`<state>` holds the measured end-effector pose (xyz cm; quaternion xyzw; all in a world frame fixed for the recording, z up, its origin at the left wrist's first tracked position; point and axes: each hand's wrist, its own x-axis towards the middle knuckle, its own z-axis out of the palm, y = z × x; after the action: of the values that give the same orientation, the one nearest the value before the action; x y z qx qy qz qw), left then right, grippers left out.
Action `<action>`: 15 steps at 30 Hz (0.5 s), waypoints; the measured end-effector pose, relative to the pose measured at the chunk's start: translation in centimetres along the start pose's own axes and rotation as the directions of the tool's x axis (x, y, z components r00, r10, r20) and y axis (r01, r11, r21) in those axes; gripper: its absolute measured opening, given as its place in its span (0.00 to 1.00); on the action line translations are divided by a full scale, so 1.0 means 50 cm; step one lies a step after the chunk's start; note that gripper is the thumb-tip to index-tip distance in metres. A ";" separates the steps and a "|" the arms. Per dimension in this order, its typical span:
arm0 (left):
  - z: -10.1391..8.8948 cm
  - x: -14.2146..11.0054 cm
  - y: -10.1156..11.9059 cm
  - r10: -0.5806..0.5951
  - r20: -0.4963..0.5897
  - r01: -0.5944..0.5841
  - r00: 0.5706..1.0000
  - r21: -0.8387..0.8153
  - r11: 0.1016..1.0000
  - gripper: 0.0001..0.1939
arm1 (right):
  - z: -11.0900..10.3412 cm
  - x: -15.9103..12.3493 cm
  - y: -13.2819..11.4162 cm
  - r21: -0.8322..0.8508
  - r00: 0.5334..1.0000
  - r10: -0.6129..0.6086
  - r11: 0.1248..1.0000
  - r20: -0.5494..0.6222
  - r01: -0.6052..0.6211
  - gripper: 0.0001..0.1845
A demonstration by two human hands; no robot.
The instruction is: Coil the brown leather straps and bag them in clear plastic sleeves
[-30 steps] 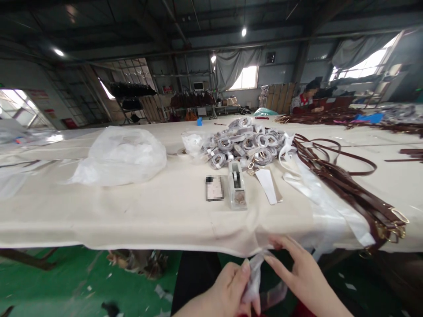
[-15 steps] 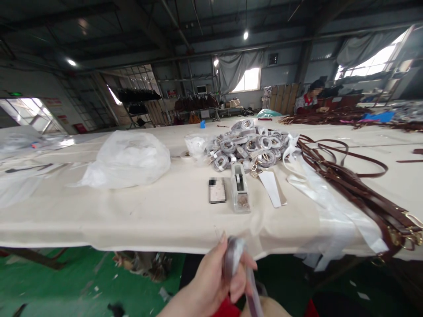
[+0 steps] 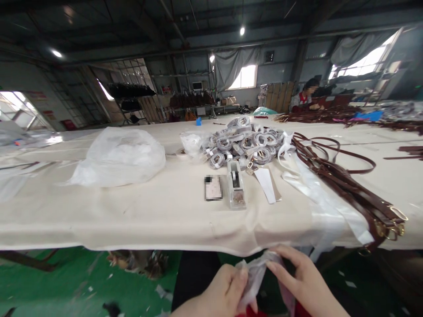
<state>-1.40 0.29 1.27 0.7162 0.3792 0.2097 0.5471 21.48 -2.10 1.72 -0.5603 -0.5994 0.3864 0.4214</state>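
Note:
A strap in translucent plastic wrapping (image 3: 257, 278) is stretched between my two hands, just below the table's front edge. My left hand (image 3: 229, 288) is closed on its left end, thumb on top. My right hand (image 3: 294, 270) pinches it farther right, and a length hangs down beneath that hand. Past the edge stands a tape dispenser (image 3: 235, 185), with a small blurred-out flat object (image 3: 213, 188) at its left and white and tan card strips (image 3: 267, 182) at its right. Behind them lies a heap of coiled, wrapped straps (image 3: 247, 143) with gold-coloured clasps.
Brown leather straps (image 3: 343, 185) with metal hooks run along the right, beside white plastic strips (image 3: 317, 198). A large translucent plastic bag (image 3: 120, 158) lies on the cream-covered table (image 3: 132, 220) at left. Another person (image 3: 302, 99) sits at the far right.
My right hand has come up into clear view and grips the wrapped strap. The strap, looped in my left hand before, now spans both hands. The view has shifted slightly.

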 end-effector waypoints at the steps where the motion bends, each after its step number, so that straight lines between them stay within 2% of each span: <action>1: 0.005 -0.003 0.013 -0.132 0.055 0.139 0.990 -0.156 0.978 0.42 | 0.000 0.003 0.005 -0.077 0.999 -0.025 0.997 -0.044 0.022 0.17; 2: 0.009 -0.005 0.021 -0.214 0.102 0.235 0.971 -0.287 0.929 0.43 | 0.003 0.001 0.010 -0.109 0.999 -0.028 0.994 -0.041 0.024 0.21; 3: 0.012 -0.005 0.026 -0.254 0.132 0.286 0.958 -0.393 0.874 0.44 | 0.009 -0.004 0.014 -0.105 1.000 -0.010 0.994 0.011 0.011 0.27; 5: 0.015 -0.004 0.027 -0.276 0.155 0.314 0.949 -0.555 0.770 0.45 | 0.027 -0.018 0.015 -0.062 0.984 0.035 0.998 0.172 -0.025 0.32; 7: 0.012 -0.002 0.026 -0.285 0.181 0.330 0.941 -0.670 0.665 0.46 | 0.052 -0.024 0.008 -0.040 0.962 0.037 0.999 0.269 -0.027 0.33; 9: -0.001 -0.001 0.035 -0.276 0.213 0.336 0.937 -0.762 0.553 0.46 | 0.077 -0.018 0.000 -0.016 0.960 -0.014 1.000 0.281 0.019 0.29; 12: -0.040 0.001 0.072 -0.194 0.192 0.254 0.962 -0.889 0.380 0.45 | 0.103 0.000 -0.001 -0.004 0.951 -0.036 0.999 0.307 0.039 0.16; 13: -0.054 0.001 0.087 -0.158 0.151 0.198 0.976 -0.920 0.339 0.44 | 0.106 0.004 0.001 -0.018 0.942 -0.008 1.000 0.336 0.015 0.16; 15: -0.079 0.003 0.112 -0.109 0.062 0.093 0.992 -0.944 0.316 0.41 | 0.106 0.005 0.004 -0.028 0.899 0.057 0.998 0.435 -0.049 0.19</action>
<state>-2.36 2.25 7.78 0.2377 0.2339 0.3613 0.8708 16.58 -1.81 -0.31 -0.4793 -0.6660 0.5082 0.2616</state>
